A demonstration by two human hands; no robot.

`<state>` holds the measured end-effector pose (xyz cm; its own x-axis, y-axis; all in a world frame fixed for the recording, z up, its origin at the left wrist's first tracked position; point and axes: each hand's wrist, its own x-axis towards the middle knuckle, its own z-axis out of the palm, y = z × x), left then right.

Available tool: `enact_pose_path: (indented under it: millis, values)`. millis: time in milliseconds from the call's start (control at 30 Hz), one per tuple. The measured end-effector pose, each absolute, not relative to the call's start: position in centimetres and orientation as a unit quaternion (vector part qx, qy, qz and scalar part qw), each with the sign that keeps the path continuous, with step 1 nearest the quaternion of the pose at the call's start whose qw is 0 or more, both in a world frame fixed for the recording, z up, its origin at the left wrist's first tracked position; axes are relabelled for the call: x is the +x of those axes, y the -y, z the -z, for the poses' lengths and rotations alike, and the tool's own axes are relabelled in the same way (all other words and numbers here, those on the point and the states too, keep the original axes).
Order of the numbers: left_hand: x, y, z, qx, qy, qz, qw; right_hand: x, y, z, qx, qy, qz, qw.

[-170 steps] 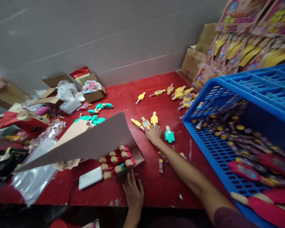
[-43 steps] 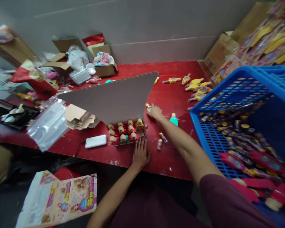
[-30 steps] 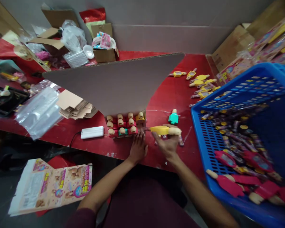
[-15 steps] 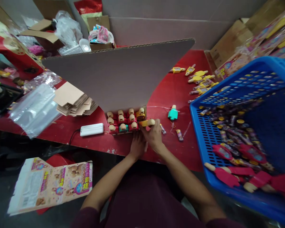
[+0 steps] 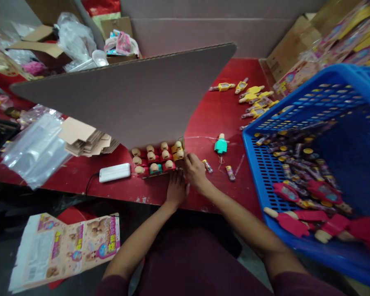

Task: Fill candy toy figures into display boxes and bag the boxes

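Note:
On the red table, a display box (image 5: 156, 175) with a tall grey back panel (image 5: 126, 94) holds rows of toys with beige knobs, mostly red, with a teal one (image 5: 154, 167) in front and two yellow ones (image 5: 179, 154) at the right end. My left hand (image 5: 176, 187) lies at the box's front edge, fingers stretched out and holding nothing. At the box's right side is my right hand (image 5: 196, 170), its fingers bent together against the edge; whether it grips the box wall is unclear. Right of it lie a small tube (image 5: 207, 166) and a teal toy (image 5: 220, 144).
A blue basket (image 5: 259, 181) with tubes and red toys stands at the right. Yellow toys (image 5: 253, 96) lie behind it. To the left are a white power bank (image 5: 114, 172), folded cardboard (image 5: 80, 133) and clear bags (image 5: 38, 144). Another tube (image 5: 230, 173) lies near the front.
The yellow toy that my right hand held over the box now sits in its right end. My right hand has let go of it and is beside the box. The view has shifted slightly.

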<state>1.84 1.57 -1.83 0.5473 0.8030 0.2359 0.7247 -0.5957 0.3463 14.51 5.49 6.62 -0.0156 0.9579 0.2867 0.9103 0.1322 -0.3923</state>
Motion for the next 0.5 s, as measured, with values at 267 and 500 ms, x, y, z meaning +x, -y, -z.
enact_pose_path:
  millis: [267, 500]
  values:
    - [2.2, -1.5, 1.3, 0.869, -0.443, -0.218, 0.022, 21.0, -14.2, -6.0, -0.753, 0.556, -0.122, 0.329]
    - [1.9, -2.2, 3.1, 0.862, -0.463, -0.207, -0.017, 29.4, -37.0, -5.9, -0.794, 0.497, -0.165, 0.308]
